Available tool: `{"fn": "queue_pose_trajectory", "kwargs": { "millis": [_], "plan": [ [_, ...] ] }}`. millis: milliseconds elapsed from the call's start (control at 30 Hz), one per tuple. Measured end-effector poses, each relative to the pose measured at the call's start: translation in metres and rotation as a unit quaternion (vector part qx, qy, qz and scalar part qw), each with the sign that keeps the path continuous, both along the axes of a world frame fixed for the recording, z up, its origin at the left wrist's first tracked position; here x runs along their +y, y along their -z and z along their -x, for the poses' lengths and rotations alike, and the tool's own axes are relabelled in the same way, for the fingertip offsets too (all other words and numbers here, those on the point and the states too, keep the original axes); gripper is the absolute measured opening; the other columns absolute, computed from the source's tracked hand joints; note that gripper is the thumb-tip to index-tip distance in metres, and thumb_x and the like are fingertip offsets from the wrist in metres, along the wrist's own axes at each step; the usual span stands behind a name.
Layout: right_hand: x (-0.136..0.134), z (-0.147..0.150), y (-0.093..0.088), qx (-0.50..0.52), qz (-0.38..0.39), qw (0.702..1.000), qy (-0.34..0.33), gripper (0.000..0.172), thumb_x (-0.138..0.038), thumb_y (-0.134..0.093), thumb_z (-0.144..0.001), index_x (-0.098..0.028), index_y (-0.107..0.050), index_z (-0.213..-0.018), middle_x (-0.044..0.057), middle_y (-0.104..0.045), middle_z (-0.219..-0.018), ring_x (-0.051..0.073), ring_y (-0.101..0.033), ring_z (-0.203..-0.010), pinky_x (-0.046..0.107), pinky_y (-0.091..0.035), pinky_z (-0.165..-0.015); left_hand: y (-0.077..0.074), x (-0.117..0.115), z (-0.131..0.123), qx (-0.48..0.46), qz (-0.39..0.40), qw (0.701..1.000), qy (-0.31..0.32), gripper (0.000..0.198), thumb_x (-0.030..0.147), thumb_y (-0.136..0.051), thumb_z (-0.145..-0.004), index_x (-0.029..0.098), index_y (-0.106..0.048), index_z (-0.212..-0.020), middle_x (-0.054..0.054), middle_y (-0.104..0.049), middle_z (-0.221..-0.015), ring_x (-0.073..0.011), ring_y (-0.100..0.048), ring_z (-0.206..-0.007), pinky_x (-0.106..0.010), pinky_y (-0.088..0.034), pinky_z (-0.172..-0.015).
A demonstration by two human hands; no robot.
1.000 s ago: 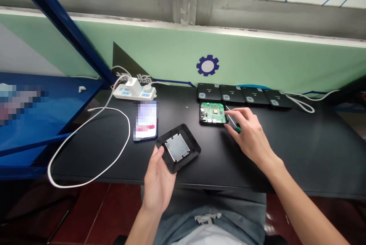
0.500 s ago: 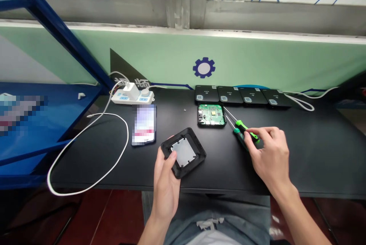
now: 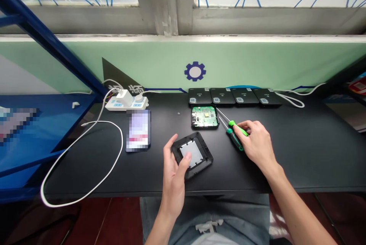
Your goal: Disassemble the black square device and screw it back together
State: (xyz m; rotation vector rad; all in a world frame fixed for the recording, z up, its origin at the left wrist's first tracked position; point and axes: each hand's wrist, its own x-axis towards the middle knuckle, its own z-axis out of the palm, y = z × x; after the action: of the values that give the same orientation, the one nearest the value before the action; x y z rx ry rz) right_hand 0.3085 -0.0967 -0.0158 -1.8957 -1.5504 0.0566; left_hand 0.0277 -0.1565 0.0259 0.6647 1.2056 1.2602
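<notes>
**Black cover (image 3: pixel 197 152) held near circuit board (image 3: pixel 206 117)**

L hand (image 3: pixel 174 184) grips cover, person-side of board; R hand (image 3: pixel 259 142) touches lime screwdriver (image 3: pixel 232 123) right of board, can't tell if gripping. Cover's prob. light, stiff, a bit slick; best held by rim.

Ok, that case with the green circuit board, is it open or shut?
Open: the green circuit board shows bare in the black case, while the left hand holds a black shell.

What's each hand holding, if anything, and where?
Left hand: black cover, by its left side, thumb on metal plate. Right hand: at the light-green screwdriver's handle; grip unclear.
</notes>
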Motion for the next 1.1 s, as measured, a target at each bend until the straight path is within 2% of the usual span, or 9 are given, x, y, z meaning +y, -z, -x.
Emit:
{"fn": "queue_pose_trajectory", "kwargs": {
  "millis": [100, 233, 333, 433, 533, 667, 767, 900, 1100],
  "plan": [
    [-0.002, -0.003, -0.002, 0.004, 0.005, 1.0, -0.011, 0.057, -0.074, -0.057, -0.112, -0.023, -0.079, -0.097, 0.013, -0.076, -0.099, 0.029, -0.069, -0.091, 0.044, -0.052, -0.082, 0.003, 0.001, 0.0, 0.006, -0.001, 1.0, 0.0, 0.074, 0.055, -0.09, -0.101, 0.04, -0.061, -0.167, -0.006, -0.072, -0.143, -0.0326, -0.068, -0.14, -0.046, -0.045, -0.132],
    [-0.015, -0.009, -0.017, 0.008, -0.004, 1.0, 0.004, 0.056, -0.075, -0.055, -0.112, -0.023, -0.074, -0.101, 0.016, -0.076, -0.105, 0.034, -0.068, -0.1, 0.048, -0.051, -0.089, 0.003, 0.002, -0.004, 0.014, -0.013, 1.0, -0.022, 0.071, 0.049, -0.095, -0.096, 0.036, -0.068, -0.161, -0.008, -0.065, -0.163, -0.0372, -0.058, -0.157, -0.049, -0.044, -0.136],
    [-0.031, -0.008, -0.032, 0.033, -0.023, 0.998, 0.039, 0.052, -0.074, -0.058, -0.111, -0.024, -0.07, -0.112, 0.017, -0.078, -0.11, 0.035, -0.07, -0.102, 0.048, -0.05, -0.09, 0.003, 0.002, -0.007, 0.053, -0.033, 0.998, -0.021, 0.083, 0.04, -0.105, -0.083, 0.034, -0.071, -0.159, -0.01, -0.062, -0.165, -0.0414, -0.057, -0.158, -0.053, -0.043, -0.138],
    [-0.051, 0.002, -0.04, 0.092, -0.033, 0.994, 0.055, 0.047, -0.07, -0.065, -0.11, -0.025, -0.069, -0.121, 0.012, -0.082, -0.109, 0.031, -0.076, -0.095, 0.044, -0.052, -0.084, 0.003, 0.004, -0.004, 0.149, -0.069, 0.986, 0.015, 0.102, 0.03, -0.112, -0.07, 0.036, -0.07, -0.163, -0.011, -0.056, -0.168, -0.0436, -0.053, -0.162, -0.054, -0.037, -0.141],
    [-0.07, 0.021, -0.036, 0.159, -0.026, 0.987, 0.021, 0.041, -0.065, -0.068, -0.111, -0.027, -0.069, -0.123, 0.008, -0.083, -0.107, 0.025, -0.078, -0.085, 0.038, -0.058, -0.078, 0.005, 0.009, 0.002, 0.212, -0.086, 0.97, 0.076, 0.107, 0.024, -0.11, -0.068, 0.038, -0.067, -0.165, -0.011, -0.053, -0.169, -0.0437, -0.052, -0.162, -0.056, -0.036, -0.143],
    [-0.09, 0.05, -0.023, 0.211, -0.019, 0.977, -0.03, 0.032, -0.057, -0.069, -0.113, -0.025, -0.07, -0.119, 0.006, -0.082, -0.101, 0.021, -0.079, -0.083, 0.032, -0.061, -0.074, 0.011, 0.011, 0.005, 0.263, -0.121, 0.954, 0.078, 0.1, 0.02, -0.104, -0.072, 0.037, -0.067, -0.162, -0.011, -0.053, -0.166, -0.0432, -0.055, -0.161, -0.058, -0.038, -0.142],
    [-0.096, 0.065, -0.019, 0.223, -0.012, 0.973, -0.053, 0.024, -0.05, -0.071, -0.112, -0.026, -0.073, -0.118, 0.002, -0.082, -0.101, 0.018, -0.081, -0.085, 0.028, -0.061, -0.077, 0.013, 0.008, -0.001, 0.359, -0.146, 0.919, 0.078, 0.092, 0.018, -0.096, -0.079, 0.035, -0.061, -0.163, -0.012, -0.048, -0.169, -0.0412, -0.055, -0.163, -0.059, -0.046, -0.138],
    [-0.096, 0.073, -0.02, 0.236, -0.013, 0.969, -0.072, 0.019, -0.045, -0.072, -0.112, -0.027, -0.073, -0.116, -0.001, -0.081, -0.099, 0.015, -0.08, -0.083, 0.024, -0.06, -0.078, 0.011, 0.002, -0.01, 0.507, -0.154, 0.843, 0.088, 0.087, 0.022, -0.094, -0.087, 0.03, -0.054, -0.164, -0.017, -0.043, -0.168, -0.0411, -0.069, -0.148, -0.057, -0.069, -0.114],
    [-0.097, 0.07, -0.018, 0.248, -0.022, 0.966, -0.069, 0.018, -0.044, -0.074, -0.111, -0.027, -0.073, -0.115, -0.001, -0.08, -0.096, 0.015, -0.079, -0.083, 0.024, -0.059, -0.077, 0.002, -0.012, -0.011, 0.589, -0.118, 0.789, 0.134, 0.098, 0.031, -0.096, -0.09, 0.03, -0.042, -0.172, -0.017, -0.052, -0.158, -0.0377, -0.083, -0.118, -0.057, -0.076, -0.093]
  ]
}}
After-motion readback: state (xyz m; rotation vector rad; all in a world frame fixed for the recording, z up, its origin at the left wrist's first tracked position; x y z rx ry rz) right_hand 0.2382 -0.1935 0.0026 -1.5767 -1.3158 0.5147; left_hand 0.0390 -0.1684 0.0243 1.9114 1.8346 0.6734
